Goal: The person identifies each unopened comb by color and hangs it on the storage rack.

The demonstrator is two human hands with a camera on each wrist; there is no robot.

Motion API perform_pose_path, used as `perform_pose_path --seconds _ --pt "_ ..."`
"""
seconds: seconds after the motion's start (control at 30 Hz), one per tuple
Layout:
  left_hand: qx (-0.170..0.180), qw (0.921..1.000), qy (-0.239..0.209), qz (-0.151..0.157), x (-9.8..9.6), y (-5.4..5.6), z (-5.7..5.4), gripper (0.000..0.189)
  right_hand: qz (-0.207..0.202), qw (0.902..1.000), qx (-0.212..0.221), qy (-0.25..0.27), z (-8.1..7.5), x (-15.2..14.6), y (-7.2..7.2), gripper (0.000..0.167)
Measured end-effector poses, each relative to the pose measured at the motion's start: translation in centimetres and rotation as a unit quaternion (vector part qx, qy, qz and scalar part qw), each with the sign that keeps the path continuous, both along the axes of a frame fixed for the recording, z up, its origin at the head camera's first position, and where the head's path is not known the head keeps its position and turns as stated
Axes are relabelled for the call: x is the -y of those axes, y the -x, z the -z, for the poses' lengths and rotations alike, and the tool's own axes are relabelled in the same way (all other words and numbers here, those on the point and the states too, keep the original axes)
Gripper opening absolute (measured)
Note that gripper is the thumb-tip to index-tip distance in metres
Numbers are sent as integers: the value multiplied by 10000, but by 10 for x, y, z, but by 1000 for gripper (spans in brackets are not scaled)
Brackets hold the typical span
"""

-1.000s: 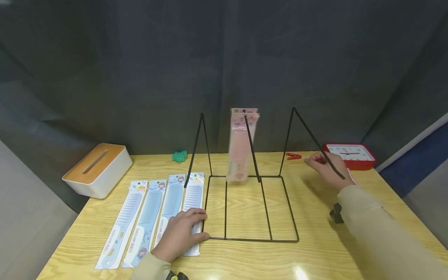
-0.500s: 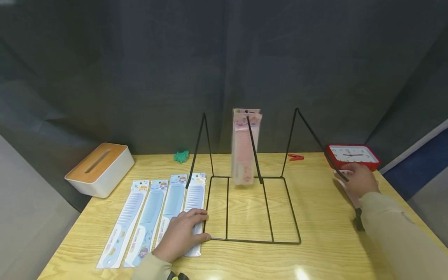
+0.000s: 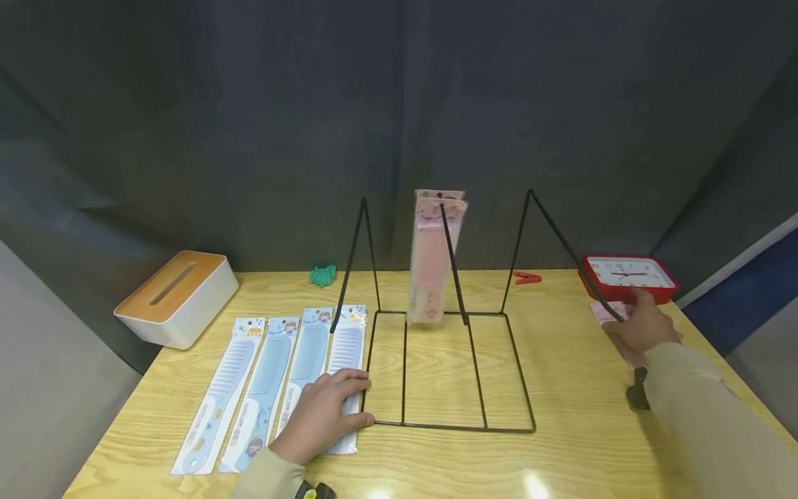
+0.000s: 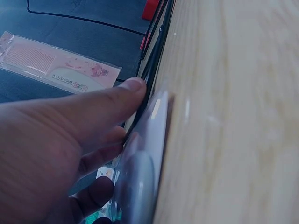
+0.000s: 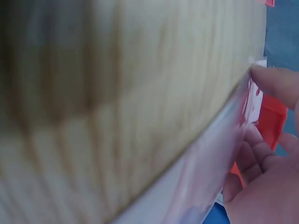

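My left hand (image 3: 327,416) holds the left base wire of a black wire display rack (image 3: 436,427), thumb at the front corner. That hand lies across the rightmost of several packaged blue combs (image 3: 346,353). Two packaged pink combs (image 3: 430,256) hang from the rack's middle hook; one pink comb (image 4: 70,70) shows in the left wrist view. At the right, my right hand (image 3: 645,326) pinches the edge of another packaged pink comb (image 5: 196,163) near its header card, thumb on one side and fingers on the other. The hand hides much of it in the head view.
A red alarm clock (image 3: 630,274) stands just behind the right hand. Two bare hook wires rise at the rack's left and right. A red clip (image 3: 526,278), a green string bundle (image 3: 322,276) and a white tissue box (image 3: 187,308) with wooden lid stand along the back.
My right hand has moved right, from beside the rack's right hook to the pink comb in front of the clock, and taken hold of it. The left hand stays on the rack.
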State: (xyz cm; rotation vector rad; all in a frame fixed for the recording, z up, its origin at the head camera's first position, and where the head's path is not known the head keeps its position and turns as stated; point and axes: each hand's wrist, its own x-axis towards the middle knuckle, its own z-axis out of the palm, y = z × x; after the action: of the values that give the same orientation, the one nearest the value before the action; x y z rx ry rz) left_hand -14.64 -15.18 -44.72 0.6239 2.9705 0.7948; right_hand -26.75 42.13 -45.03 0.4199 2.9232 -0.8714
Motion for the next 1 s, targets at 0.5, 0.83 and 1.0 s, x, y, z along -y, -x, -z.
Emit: perform_pose_path --seconds 0.5,0.83,1.0 --pt "-6 10000 63 2 1 1 -3 54 -842 9943 575 326 -5 -4 6 132" --pt "29 10000 49 -26 2 1 -2 55 -977 9949 -231 -50 -10 13 -17 49" --pt "43 10000 59 -2 1 1 1 54 -1079 9939 -176 -143 -20 33 -25 61"
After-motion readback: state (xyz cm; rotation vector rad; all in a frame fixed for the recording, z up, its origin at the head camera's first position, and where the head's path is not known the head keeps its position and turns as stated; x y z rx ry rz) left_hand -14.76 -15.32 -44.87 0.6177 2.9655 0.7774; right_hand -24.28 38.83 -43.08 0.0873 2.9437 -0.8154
